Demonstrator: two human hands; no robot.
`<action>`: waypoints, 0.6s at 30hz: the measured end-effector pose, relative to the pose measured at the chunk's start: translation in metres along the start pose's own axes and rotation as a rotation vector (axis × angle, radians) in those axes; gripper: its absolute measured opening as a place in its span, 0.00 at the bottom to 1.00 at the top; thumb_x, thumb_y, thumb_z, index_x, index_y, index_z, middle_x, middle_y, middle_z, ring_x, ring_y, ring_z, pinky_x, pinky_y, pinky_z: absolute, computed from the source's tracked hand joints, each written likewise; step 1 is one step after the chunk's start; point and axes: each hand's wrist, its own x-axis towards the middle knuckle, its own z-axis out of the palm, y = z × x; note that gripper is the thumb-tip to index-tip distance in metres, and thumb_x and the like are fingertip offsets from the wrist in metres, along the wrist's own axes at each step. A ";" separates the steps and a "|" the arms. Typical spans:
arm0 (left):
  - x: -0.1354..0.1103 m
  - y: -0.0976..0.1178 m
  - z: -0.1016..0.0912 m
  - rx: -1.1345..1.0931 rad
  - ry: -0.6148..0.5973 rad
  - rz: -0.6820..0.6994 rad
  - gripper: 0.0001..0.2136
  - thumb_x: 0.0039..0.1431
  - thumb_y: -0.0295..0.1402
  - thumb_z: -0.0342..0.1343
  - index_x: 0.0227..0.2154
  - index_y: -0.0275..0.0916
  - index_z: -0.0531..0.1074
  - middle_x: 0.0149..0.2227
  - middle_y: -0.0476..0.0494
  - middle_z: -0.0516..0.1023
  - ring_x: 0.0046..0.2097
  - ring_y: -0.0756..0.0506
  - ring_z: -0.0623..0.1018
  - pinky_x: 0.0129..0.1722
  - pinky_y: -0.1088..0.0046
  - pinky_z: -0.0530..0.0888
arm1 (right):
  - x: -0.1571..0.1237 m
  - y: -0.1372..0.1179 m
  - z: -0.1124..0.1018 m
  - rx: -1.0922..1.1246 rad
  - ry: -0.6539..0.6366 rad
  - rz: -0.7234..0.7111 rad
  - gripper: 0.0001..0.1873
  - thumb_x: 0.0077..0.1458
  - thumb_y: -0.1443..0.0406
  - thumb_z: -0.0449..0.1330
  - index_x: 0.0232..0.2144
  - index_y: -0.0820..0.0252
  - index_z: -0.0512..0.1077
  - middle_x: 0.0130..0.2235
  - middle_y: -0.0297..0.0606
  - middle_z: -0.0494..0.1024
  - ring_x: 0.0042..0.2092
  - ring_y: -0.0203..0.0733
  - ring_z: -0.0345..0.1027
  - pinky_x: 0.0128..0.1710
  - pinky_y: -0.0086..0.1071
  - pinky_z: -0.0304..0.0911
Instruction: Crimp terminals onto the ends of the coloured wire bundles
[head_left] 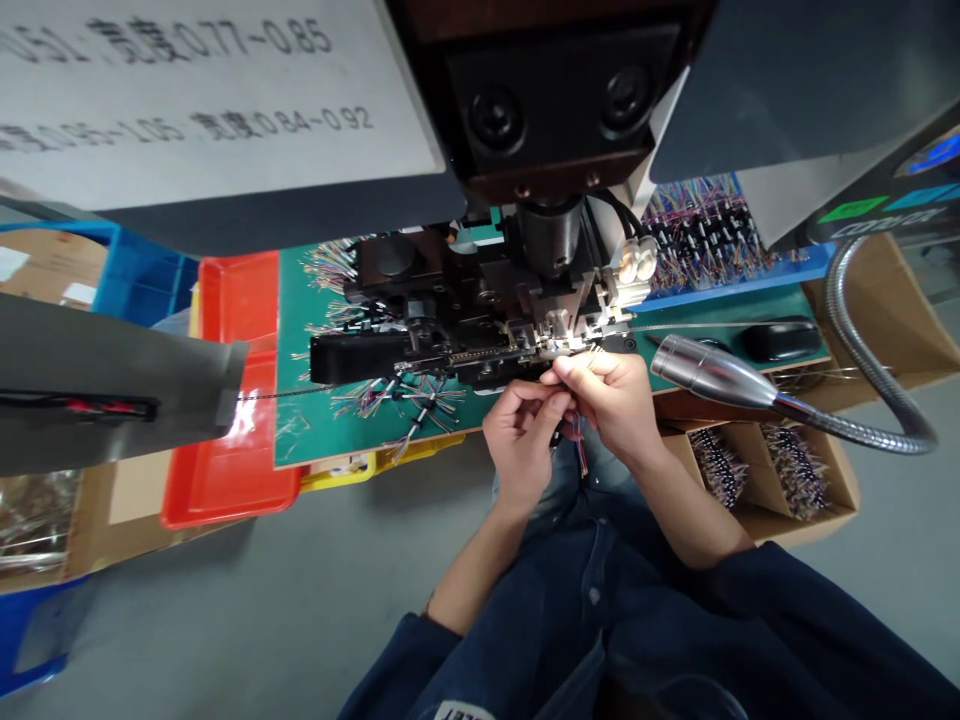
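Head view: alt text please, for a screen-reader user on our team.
The left hand and right hand hold thin coloured wires at the front of a black crimping machine, above a green work board with fanned wire bundles.

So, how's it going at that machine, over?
Left hand, right hand on thin coloured wires, at the crimping machine. Metal gooseneck lamp just right, clear of the hands.
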 end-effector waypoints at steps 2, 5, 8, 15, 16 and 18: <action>0.000 0.001 0.000 0.011 0.027 0.028 0.12 0.66 0.40 0.78 0.36 0.40 0.82 0.32 0.50 0.85 0.29 0.51 0.83 0.31 0.76 0.83 | 0.002 0.001 0.000 0.039 0.001 0.016 0.18 0.64 0.48 0.75 0.33 0.56 0.90 0.16 0.28 0.69 0.16 0.32 0.54 0.13 0.29 0.58; 0.001 0.003 0.001 0.039 0.046 0.041 0.12 0.65 0.40 0.78 0.36 0.41 0.82 0.34 0.50 0.87 0.31 0.51 0.85 0.35 0.76 0.84 | 0.003 0.002 0.001 0.049 0.014 0.035 0.20 0.62 0.46 0.77 0.33 0.56 0.89 0.14 0.26 0.66 0.16 0.32 0.52 0.14 0.29 0.57; 0.002 0.004 0.001 0.060 0.039 0.037 0.12 0.66 0.41 0.77 0.36 0.41 0.82 0.34 0.49 0.88 0.31 0.50 0.86 0.34 0.76 0.84 | 0.004 0.003 0.002 0.053 0.026 0.035 0.22 0.60 0.44 0.78 0.32 0.56 0.89 0.15 0.27 0.65 0.16 0.33 0.52 0.13 0.30 0.55; 0.003 0.003 0.000 0.078 0.044 0.054 0.13 0.66 0.42 0.77 0.36 0.41 0.82 0.33 0.48 0.88 0.30 0.49 0.86 0.33 0.75 0.84 | 0.004 0.006 0.003 0.060 0.036 0.002 0.21 0.60 0.45 0.77 0.32 0.56 0.89 0.16 0.29 0.68 0.17 0.33 0.52 0.13 0.30 0.52; 0.003 0.002 0.000 0.078 0.044 0.059 0.12 0.66 0.42 0.77 0.36 0.41 0.82 0.33 0.49 0.88 0.30 0.49 0.86 0.33 0.75 0.83 | 0.005 0.007 0.003 0.049 0.042 -0.004 0.21 0.61 0.45 0.77 0.32 0.56 0.89 0.17 0.29 0.68 0.18 0.34 0.53 0.14 0.30 0.52; 0.003 0.002 0.000 0.080 0.049 0.064 0.12 0.66 0.41 0.77 0.36 0.41 0.82 0.33 0.49 0.88 0.31 0.50 0.86 0.33 0.75 0.83 | 0.006 0.009 0.004 0.032 0.052 -0.018 0.21 0.61 0.45 0.77 0.33 0.56 0.90 0.17 0.29 0.68 0.19 0.34 0.54 0.15 0.30 0.53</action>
